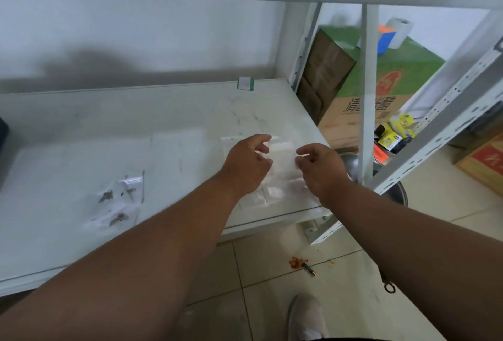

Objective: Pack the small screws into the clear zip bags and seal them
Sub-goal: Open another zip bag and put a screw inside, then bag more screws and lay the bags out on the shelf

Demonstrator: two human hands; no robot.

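Both hands were at the top edge of a clear zip bag (pixel 281 155) held over the stack of empty bags (pixel 272 191) near the right end of the white shelf (pixel 81 128): left hand (pixel 245 166) and right hand (pixel 321 169) each pinched a side with curled fingers, looked like opening the mouth, no screws visible in it. Screws (pixel 114 204) sat well apart to the left, some apparently already bagged. Next move likely needs the mouth spread, then one hand freed to fetch screws.
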